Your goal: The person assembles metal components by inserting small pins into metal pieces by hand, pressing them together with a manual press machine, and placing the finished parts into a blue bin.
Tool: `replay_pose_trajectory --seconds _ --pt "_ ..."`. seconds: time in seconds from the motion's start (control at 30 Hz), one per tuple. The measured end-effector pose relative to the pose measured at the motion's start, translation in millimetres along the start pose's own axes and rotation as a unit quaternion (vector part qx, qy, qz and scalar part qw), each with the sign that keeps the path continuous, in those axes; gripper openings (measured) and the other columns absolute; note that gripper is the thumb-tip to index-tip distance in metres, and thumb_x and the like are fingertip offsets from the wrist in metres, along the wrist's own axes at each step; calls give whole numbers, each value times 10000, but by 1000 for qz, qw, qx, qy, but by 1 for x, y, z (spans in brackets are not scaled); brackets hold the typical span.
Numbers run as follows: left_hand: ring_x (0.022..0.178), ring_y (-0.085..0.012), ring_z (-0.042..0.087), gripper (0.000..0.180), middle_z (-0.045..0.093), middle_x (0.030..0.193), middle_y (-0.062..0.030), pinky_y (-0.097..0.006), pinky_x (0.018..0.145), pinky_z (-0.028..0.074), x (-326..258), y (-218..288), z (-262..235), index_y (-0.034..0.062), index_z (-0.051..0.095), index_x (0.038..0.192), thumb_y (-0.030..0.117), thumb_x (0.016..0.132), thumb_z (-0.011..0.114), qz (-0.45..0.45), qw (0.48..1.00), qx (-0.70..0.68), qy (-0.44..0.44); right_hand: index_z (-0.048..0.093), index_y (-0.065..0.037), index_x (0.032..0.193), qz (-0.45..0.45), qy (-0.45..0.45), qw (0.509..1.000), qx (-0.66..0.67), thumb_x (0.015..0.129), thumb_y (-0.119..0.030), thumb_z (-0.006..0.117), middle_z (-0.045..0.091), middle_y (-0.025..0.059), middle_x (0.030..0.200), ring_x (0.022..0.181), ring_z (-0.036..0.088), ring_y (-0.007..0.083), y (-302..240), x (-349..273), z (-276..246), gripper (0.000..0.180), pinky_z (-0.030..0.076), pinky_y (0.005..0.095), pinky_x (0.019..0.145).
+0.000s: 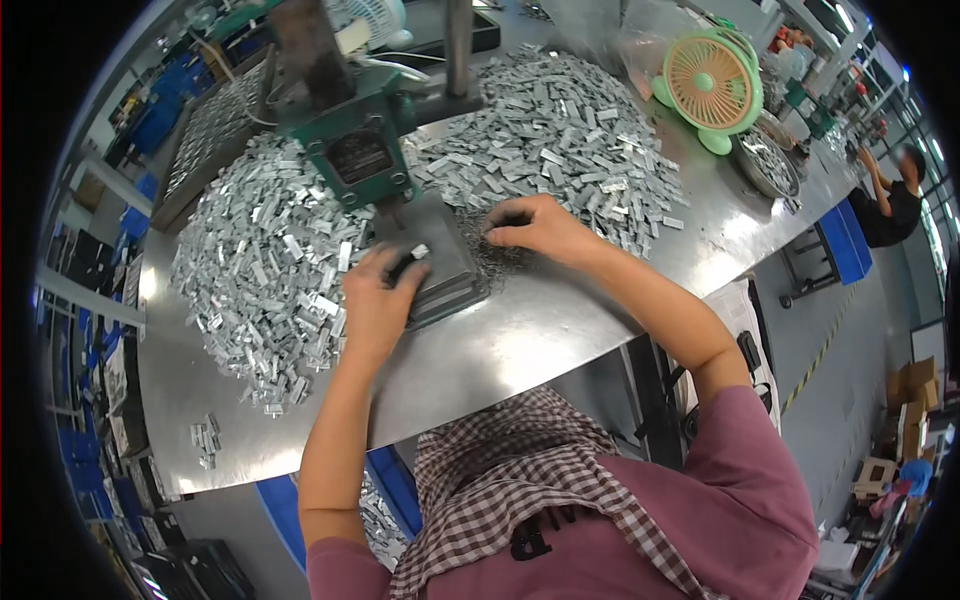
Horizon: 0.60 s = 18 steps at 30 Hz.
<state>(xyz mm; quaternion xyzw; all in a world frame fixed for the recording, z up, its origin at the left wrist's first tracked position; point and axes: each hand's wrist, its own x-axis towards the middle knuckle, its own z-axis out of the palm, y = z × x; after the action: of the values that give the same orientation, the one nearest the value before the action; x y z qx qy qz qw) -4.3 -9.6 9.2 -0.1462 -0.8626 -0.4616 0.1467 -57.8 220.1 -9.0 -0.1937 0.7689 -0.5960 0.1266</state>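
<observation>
My left hand is at the near left of the press's flat steel base. Its thumb and fingers pinch a small silvery metal block, below the ram of the green bench press. My right hand is closed at the fingertips, right beside a heap of tiny dark metal pins along the right side of the base. Whatever those fingertips hold is too small to tell. The fingertips of both hands look blackened.
Heaps of small metal blocks lie left of the press and behind it. A green fan and a metal bowl stand at the right. Several loose blocks lie near the left edge. Another person sits far right.
</observation>
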Motion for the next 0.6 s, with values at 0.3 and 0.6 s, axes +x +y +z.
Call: replay_pose_trajectory --seconds 0.3,0.6 --pt "724 -276 597 210 620 851 -109 -327 639 466 -4 13 6 27 644 862 140 689 682 26 999 45 -10 618 -1 852 -118 -44 974 -188 734 -122 638 599 65 760 714 548 120 -53 5 25 170 436 260 645" --pt "699 -279 592 205 618 838 -87 -335 618 463 1 11 7 38 647 837 150 672 695 31 997 71 -4 592 3 788 -157 -36 947 -277 708 -119 618 583 126 756 697 565 255 -61 11 24 148 437 319 625"
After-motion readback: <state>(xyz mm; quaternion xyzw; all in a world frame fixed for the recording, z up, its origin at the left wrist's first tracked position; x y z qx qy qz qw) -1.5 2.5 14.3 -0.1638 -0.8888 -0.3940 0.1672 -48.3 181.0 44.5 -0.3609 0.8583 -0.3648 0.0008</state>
